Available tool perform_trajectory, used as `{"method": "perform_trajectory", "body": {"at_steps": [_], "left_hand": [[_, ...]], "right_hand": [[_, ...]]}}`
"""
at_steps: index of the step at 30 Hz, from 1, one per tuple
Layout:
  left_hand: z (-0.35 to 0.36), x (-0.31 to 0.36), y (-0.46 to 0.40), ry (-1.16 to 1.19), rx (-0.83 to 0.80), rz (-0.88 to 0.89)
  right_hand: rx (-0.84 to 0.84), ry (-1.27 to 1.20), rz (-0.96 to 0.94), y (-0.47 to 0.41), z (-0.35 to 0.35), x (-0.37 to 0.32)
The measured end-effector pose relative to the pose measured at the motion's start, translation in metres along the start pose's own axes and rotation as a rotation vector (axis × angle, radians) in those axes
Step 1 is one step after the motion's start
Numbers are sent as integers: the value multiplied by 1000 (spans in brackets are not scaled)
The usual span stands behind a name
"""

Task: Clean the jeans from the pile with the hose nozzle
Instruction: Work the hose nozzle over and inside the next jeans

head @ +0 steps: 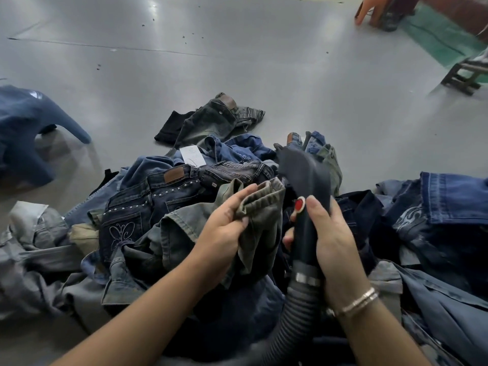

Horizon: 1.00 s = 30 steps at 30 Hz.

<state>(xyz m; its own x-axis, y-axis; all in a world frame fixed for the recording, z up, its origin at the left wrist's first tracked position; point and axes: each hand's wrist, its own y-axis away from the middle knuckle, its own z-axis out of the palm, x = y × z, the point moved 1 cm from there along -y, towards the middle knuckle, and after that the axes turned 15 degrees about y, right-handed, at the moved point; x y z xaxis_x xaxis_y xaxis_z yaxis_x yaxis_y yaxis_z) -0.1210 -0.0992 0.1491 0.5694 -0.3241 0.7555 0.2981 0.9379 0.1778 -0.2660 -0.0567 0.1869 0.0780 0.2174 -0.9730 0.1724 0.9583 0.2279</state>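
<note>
Black ribbed hose (295,320) rises at near centre to the hose nozzle (307,207); I curl my right hand (335,244) round its grip, thumb beside the red button (299,203). My left hand (224,233) pinches the hem of olive-grey jeans (261,223) just left of the nozzle. The pile (148,207) beyond looks largely untreated. Farther off, a separate pair (211,120) lies on the grey floor (237,62), possibly finished.

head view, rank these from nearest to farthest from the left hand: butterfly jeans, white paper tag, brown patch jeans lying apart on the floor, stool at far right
1. butterfly jeans, just left of the left hand
2. white paper tag, up the pile
3. brown patch jeans, alone on the floor beyond
4. stool, far upper right
</note>
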Motion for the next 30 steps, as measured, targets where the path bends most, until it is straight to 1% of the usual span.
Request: {"method": "perform_trajectory", "body": {"at_steps": [2,4,7,9,12,14,17,20,21,23,25,27,30], "left_hand": [[0,-1,3,39,16,-11],[3,-3,8,17,-21,-24],[7,-7,15,-26,-86,-24],[7,-9,14,-2,-73,-32],[2,-9,10,154,-3,-114],[1,-7,9,206,-5,-175],[4,-6,8,124,34,-281],[7,-11,5,-136,37,-317],[9,-12,6,-171,28,-306],[9,-16,8,-167,30,-298],[7,-19,11,-57,72,-327],[6,-23,11,47,110,-326],[6,-26,12,-56,57,-245]], "right_hand": [[91,34,-9,-15,-2,1],[141,84,-12,-25,-2,5],[197,114,46,-34,3,17],[202,72,85,-36,6,23],[186,26,102,-36,7,23],[170,36,84,-37,5,23],[139,87,38,-33,5,25],[80,54,-17,-29,7,26],[67,44,-31,-28,6,27],[52,46,-45,-30,4,28],[59,65,-42,-30,1,32],[101,101,-24,-29,-1,38],[164,139,23,-27,-3,47]]}}
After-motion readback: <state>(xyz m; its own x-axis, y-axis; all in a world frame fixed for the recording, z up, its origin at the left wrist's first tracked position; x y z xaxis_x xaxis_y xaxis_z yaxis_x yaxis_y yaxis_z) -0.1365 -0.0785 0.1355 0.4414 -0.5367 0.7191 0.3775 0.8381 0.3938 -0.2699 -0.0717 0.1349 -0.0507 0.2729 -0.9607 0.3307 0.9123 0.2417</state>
